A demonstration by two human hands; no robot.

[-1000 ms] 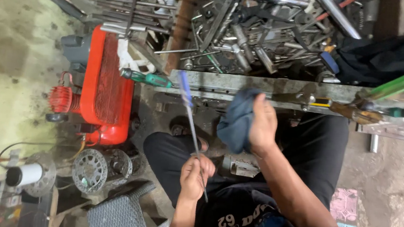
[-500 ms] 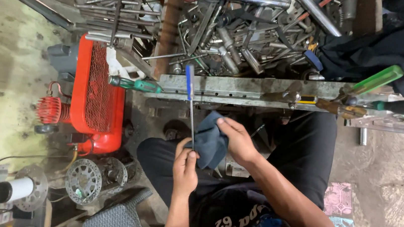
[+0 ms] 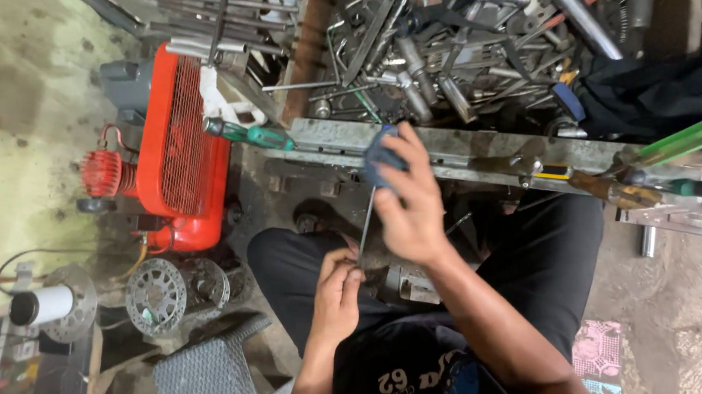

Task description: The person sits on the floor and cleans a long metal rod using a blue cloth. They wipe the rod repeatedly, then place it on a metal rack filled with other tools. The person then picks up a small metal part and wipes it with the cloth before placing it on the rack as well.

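Thin grey metal rod (image 3: 365, 225): long axis runs near-vertical in the head view, from the left hand (image 3: 338, 289) at its near end up to the right hand (image 3: 410, 196) at its far end. It sits over the person's lap, just below the edge of the grey steel worktop (image 3: 469, 149).

Left hand: fingers (image 3: 349, 277) pressed together, pinching the rod's near end. Rod leaves these fingers pointing away from the body, toward the worktop.

Right hand: fingers curled round a folded blue cloth (image 3: 379, 158), which wraps the rod's far end. This hand is the nearer one to the worktop edge; the cloth is touching it or just in front, cannot tell which.

Both hands lie along the same axis, left nearer the body, right farther out.

Hidden / unclear:
- Rod's far tip: covered by cloth and right palm.
- Rod's near tip: buried in the left fingers.
- Whether the rod has a handle or head: not visible.
- Dark metal part (image 3: 402, 285) on the lap beside the left hand: too shadowed to identify.

Nearby: green-handled screwdriver (image 3: 251, 134) at the worktop's left end; red air compressor (image 3: 182, 153) on the floor, well apart from the hands.
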